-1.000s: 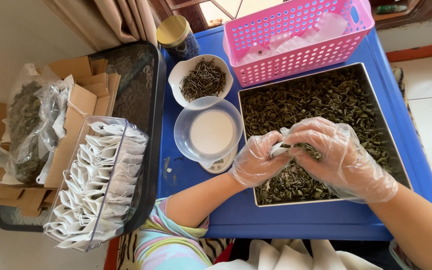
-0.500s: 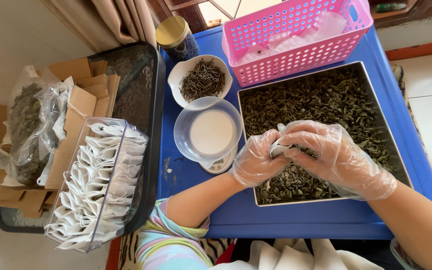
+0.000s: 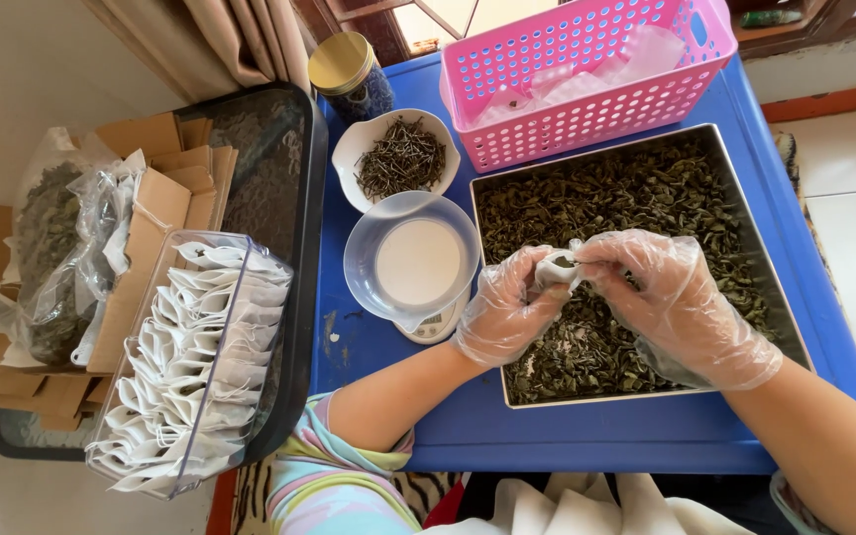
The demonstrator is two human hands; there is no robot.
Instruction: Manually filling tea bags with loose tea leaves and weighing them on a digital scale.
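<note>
Both my hands wear thin clear plastic gloves and meet over a metal tray point(image 3: 745, 238) of dark dried leaves point(image 3: 636, 198). My left hand point(image 3: 505, 312) grips a small white filter bag point(image 3: 552, 269) from the left. The fingertips of my right hand point(image 3: 681, 302) pinch at the bag's open top, where a few leaves show. The bag is held just above the leaves near the tray's left side.
A clear bowl point(image 3: 369, 258) sits on a small scale point(image 3: 435, 322) left of the tray. Behind it is a white bowl of stems point(image 3: 400, 159), a lidded jar point(image 3: 349, 74) and a pink basket point(image 3: 587, 74). A clear box of empty white bags point(image 3: 190, 367) stands at left.
My hands and the small bag have shifted slightly toward the tray's left side. The right fingertips now pinch at the bag's mouth.
</note>
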